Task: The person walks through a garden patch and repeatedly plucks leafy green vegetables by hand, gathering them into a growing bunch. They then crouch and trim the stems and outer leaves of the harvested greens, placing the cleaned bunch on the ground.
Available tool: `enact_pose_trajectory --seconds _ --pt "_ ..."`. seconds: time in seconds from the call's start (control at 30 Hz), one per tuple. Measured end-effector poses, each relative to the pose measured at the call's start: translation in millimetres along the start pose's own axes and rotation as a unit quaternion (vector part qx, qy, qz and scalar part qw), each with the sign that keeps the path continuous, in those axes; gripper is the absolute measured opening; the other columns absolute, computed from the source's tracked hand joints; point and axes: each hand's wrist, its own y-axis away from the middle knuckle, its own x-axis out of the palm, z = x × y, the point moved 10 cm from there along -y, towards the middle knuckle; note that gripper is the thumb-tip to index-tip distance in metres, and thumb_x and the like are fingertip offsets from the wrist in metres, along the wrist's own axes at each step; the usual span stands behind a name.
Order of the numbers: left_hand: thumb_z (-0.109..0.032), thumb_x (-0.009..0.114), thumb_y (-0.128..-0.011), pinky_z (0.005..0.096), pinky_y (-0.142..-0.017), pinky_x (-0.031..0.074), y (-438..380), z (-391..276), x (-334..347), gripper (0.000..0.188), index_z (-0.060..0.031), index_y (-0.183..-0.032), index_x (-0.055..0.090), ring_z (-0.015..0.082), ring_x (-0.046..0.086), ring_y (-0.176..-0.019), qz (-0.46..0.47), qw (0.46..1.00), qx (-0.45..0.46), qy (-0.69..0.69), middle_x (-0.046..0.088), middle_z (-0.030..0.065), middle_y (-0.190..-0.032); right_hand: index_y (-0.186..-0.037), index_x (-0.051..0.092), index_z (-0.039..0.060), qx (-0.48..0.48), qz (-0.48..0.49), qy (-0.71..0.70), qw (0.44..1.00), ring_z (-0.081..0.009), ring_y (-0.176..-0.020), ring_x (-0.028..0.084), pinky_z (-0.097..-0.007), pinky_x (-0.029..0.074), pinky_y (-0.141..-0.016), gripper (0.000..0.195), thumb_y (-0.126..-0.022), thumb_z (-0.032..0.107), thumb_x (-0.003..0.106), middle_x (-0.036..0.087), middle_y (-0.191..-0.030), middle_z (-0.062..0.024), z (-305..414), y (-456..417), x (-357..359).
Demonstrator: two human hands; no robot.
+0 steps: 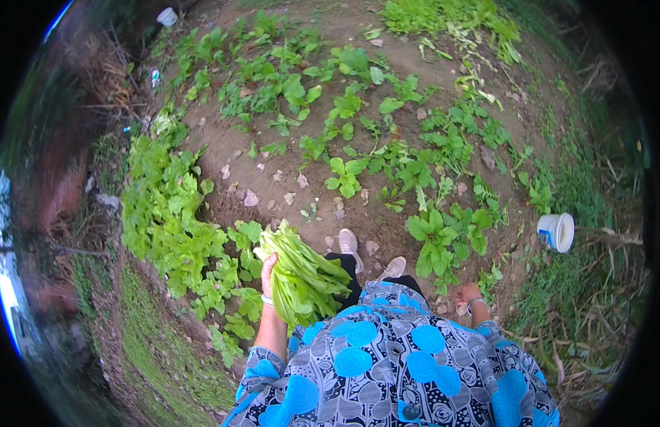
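My left hand [268,275] is wrapped around the pale base of a bunch of light green leafy vegetables [308,280]. The long leaves fan out to the right, in front of the patterned shirt and a dark trouser leg. My right hand [467,294] hangs low at my right side, above the soil near some leafy plants [438,240]. I see nothing held in it, but its fingers are too small and blurred to read clearly. Below me, my light shoes [349,243] stand apart on the brown soil [314,232].
A thick row of lettuce-like plants [167,213] runs along the left. Scattered seedlings [345,176] grow ahead among dry leaves. To the right, a white plastic bucket [558,232] lies tilted by the grass. Another white container [167,17] sits far left. Denser greens [442,16] fill the far right.
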Motion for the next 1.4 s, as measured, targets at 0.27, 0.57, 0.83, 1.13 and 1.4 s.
enact_pose_trajectory --seconds 0.27,0.57,0.83,1.13,1.4 --pt "-0.033 0.065 -0.081 0.045 -0.088 0.05 -20.0 -54.1 -59.2 0.046 -0.0084 -0.119 0.058 0.0291 0.063 -0.097 -0.024 0.996 0.023 0.081 0.066 0.011 -0.108 -0.088 0.061 -0.0005 -0.064 -0.024 0.063 0.996 -0.0231 -0.059 0.066 -0.0365 0.056 -0.046 0.012 -0.086 0.01 0.055 0.065 -0.073 -0.0132 147.6 21.0 52.5" --pt "-0.033 0.063 -0.083 0.0465 -0.089 0.05 -59.0 -161.1 -158.8 0.047 -0.0098 -0.123 0.056 0.0297 0.062 -0.099 -0.059 0.977 0.09 0.184 0.064 0.0112 -0.112 -0.085 0.062 0.0004 -0.201 0.129 0.452 0.859 -0.0238 -0.064 0.068 -0.0347 0.056 -0.049 0.011 -0.086 0.007 0.054 0.065 -0.073 -0.0127 300.1 32.3 204.8" --pt "-0.036 0.061 -0.083 0.0446 -0.089 0.05 -32.1 -244.4 -221.7 0.044 -0.0105 -0.119 0.059 0.0285 0.062 -0.098 -0.124 0.953 0.162 0.225 0.066 0.0095 -0.107 -0.107 0.06 -0.0047 -0.207 0.08 0.303 0.927 -0.0223 -0.064 0.067 -0.033 0.057 -0.053 0.03 -0.083 0.013 0.059 0.067 -0.083 -0.0144 461.3 11.4 321.2" --pt "-0.032 0.061 -0.085 0.0426 -0.089 0.05 -1.9 -266.7 -277.0 0.039 -0.0104 -0.118 0.06 0.0263 0.063 -0.097 -0.166 0.908 0.26 0.283 0.067 0.0084 -0.107 -0.101 0.061 -0.0029 -0.137 0.09 0.365 0.917 -0.023 -0.07 0.069 -0.0367 0.058 -0.05 0.02 -0.087 0.012 0.06 0.067 -0.085 -0.0132 499.9 17.6 395.5" --pt "-0.032 0.062 -0.085 0.0414 -0.089 0.049 -38.6 -297.4 -306.3 0.041 -0.0099 -0.119 0.058 0.0257 0.063 -0.097 -0.187 0.885 0.296 0.307 0.066 0.0079 -0.108 -0.078 0.062 0.0122 -0.269 0.194 0.674 0.66 -0.0143 -0.07 0.068 -0.0262 0.056 -0.058 0.009 -0.079 0.02 0.066 0.07 -0.08 0.0012 523.8 -143.5 387.9"
